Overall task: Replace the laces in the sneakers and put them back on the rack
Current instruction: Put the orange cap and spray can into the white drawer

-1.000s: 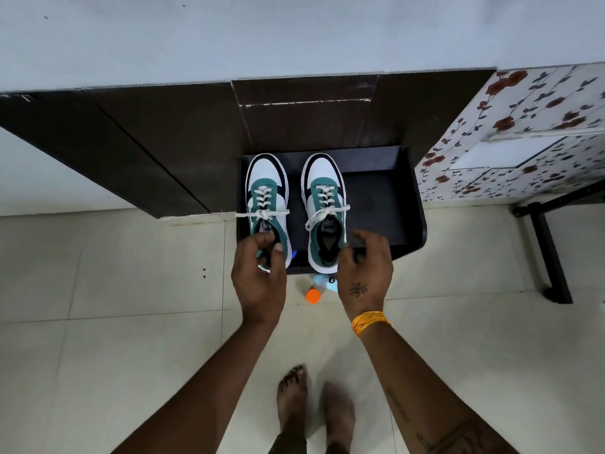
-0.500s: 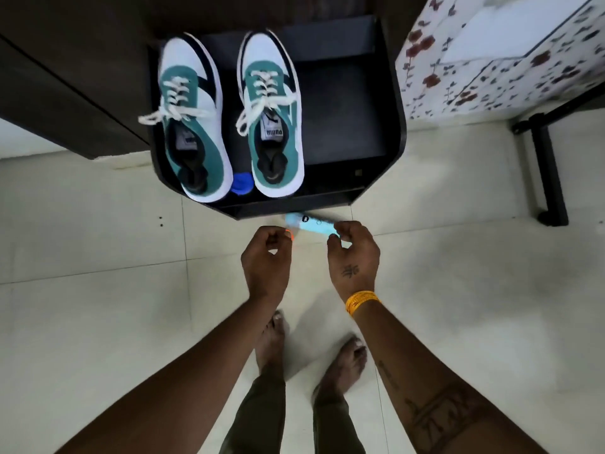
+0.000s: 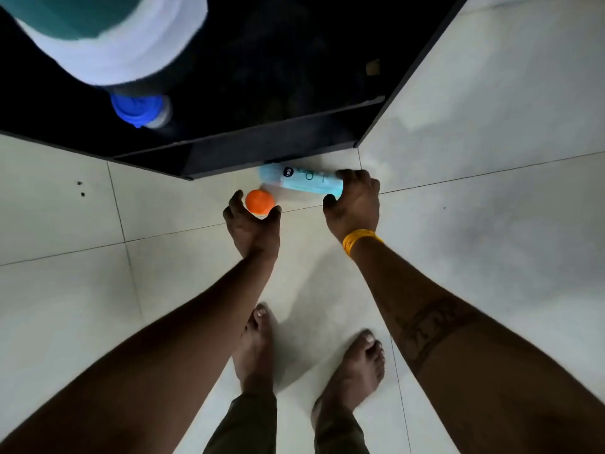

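Both hands are low over the pale tiled floor (image 3: 491,257) right now; the right hand (image 3: 355,204) has its fingers (image 3: 347,174) curled over the end of a light blue cylindrical plastic bottle (image 3: 301,182) lying on its side, grasping it; the left hand (image 3: 253,229) has thumb and fingers spread in a loose cup round the bottle's round orange cap (image 3: 260,201), tips just beside it, and whether they actually touch it I cannot tell; a yellow band (image 3: 360,240) sits on the right wrist. Bottle lies tight against the front lip of the black shoe rack (image 3: 262,145), which crowds the space above the hands; up on that rack the white-and-green sneaker (image 3: 108,37) shows only its blurred heel at the top left corner; just below it sits a blue-capped container (image 3: 140,109) in the rack's shadow. Two bare feet (image 3: 258,348) stand on the tiles underneath the forearms.
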A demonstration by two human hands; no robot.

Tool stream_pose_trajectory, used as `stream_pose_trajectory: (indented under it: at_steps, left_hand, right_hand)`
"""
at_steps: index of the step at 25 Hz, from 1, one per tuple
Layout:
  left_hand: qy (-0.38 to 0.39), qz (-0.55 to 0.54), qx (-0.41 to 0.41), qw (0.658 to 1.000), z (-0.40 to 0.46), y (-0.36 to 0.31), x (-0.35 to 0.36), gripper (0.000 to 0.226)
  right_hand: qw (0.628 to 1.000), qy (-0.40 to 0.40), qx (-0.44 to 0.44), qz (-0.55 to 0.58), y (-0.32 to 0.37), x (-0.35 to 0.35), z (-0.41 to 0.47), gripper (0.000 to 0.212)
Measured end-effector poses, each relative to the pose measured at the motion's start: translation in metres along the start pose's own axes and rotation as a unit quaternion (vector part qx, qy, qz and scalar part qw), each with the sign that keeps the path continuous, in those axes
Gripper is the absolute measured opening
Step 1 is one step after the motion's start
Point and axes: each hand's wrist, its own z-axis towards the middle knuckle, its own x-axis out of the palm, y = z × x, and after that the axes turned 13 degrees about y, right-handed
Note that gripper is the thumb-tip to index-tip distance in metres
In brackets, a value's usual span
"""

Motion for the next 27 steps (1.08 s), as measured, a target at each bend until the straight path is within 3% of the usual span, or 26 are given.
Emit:
stream_pose_trajectory:
  at_steps: [3,7,14,20,27]
  left_hand:
    - [0.003,0.004,-0.006,1.0,0.022,0.02,0.015,0.08]
    - [-0.004,0.002,0.01,1.0,0.035,0.034,0.021,0.06]
    - [0.011,0.024,0.068,0.997,0.028,0.036,0.02,0.046]
    - [0.044,0.024,0.091,0.995,0.002,0.015,0.006,0.05]
    - [0.127,0.029,0.16,0.978,-0.08,-0.051,-0.032,0.046]
  right_hand:
    - [0.995,0.036,0.004,-0.094,-0.016,0.018,0.029,0.057]
    - [0.981,0.062,-0.015,-0.184,-0.034,0.034,0.047,0.054]
    - [0.97,0.085,-0.048,-0.222,-0.048,0.041,0.05,0.05]
    - [0.987,0.154,0.023,-0.026,-0.055,0.042,0.022,0.056]
    - [0.967,0.051,0.121,0.219,-0.048,-0.028,-0.08,0.048]
